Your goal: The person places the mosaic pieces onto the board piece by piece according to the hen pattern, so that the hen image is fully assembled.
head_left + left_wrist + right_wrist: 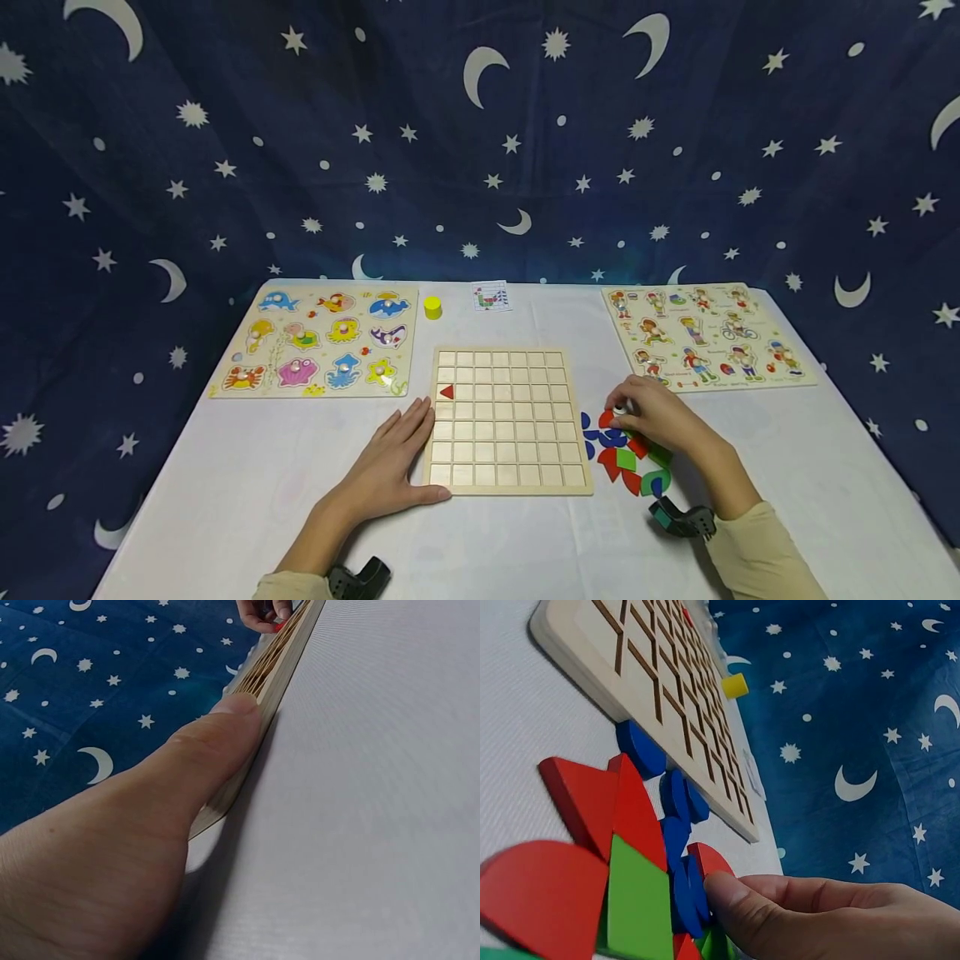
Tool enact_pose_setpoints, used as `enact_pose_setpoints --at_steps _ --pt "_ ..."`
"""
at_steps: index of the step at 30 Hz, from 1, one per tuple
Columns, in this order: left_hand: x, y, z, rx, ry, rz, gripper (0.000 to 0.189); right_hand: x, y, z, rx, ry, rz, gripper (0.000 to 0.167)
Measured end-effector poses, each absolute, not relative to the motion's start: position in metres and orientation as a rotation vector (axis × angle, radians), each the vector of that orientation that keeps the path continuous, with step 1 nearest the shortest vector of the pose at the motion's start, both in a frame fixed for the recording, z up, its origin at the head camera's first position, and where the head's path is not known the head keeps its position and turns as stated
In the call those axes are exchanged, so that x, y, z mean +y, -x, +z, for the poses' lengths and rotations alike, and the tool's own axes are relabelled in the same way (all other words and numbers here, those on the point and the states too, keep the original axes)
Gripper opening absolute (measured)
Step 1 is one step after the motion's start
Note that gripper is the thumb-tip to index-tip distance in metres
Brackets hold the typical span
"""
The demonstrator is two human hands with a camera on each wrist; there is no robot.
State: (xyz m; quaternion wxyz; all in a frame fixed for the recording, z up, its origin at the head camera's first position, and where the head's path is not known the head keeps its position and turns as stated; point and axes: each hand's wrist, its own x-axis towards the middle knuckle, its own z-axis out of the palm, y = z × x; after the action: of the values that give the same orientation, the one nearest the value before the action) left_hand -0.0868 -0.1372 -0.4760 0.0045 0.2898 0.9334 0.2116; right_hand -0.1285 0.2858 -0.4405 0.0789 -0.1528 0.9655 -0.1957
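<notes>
A wooden grid board [507, 487] lies in front of me with a small red triangle [447, 392] in its left column. My left hand [393, 462] rests along the board's left edge, fingers extended. Its thumb [225, 727] lies at the near corner. Over a pile of coloured shapes to the right of the board is my right hand [658, 414]. In the right wrist view, its thumb and fingers pinch a red rounded piece [710, 859]. Blue half-rounds [640, 748], red wedges [636, 814] and a green diamond [639, 900] lie beside the fingertips.
A sea-animal peg puzzle [318, 340] stands back left and a puzzle of children figures [708, 337] back right. Between them are a yellow cylinder [432, 307] and a small printed card [491, 296]. A starry dark blue cloth [420, 200] hangs behind the white table.
</notes>
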Motion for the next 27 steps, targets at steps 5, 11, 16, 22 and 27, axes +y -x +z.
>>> enact_pose_setpoints --at_steps 5,11,16,22,27 --pt "-0.137 0.087 -0.476 2.927 -0.912 0.657 0.112 0.28 0.132 -0.438 2.911 0.46 -0.578 0.018" --pt "-0.137 0.087 -0.476 2.929 -0.919 0.647 0.113 0.268 0.142 -0.436 2.905 0.445 -0.582 0.019" --pt "-0.137 0.087 -0.475 2.927 -0.904 0.645 0.113 0.257 0.156 -0.437 2.85 0.423 -0.635 0.018" --pt "-0.136 0.087 -0.476 2.921 -0.909 0.661 0.112 0.254 0.171 -0.434 2.704 0.395 -0.764 0.014" --pt "-0.137 0.087 -0.477 2.926 -0.921 0.663 0.112 0.252 0.181 -0.429 2.616 0.391 -0.769 0.011"
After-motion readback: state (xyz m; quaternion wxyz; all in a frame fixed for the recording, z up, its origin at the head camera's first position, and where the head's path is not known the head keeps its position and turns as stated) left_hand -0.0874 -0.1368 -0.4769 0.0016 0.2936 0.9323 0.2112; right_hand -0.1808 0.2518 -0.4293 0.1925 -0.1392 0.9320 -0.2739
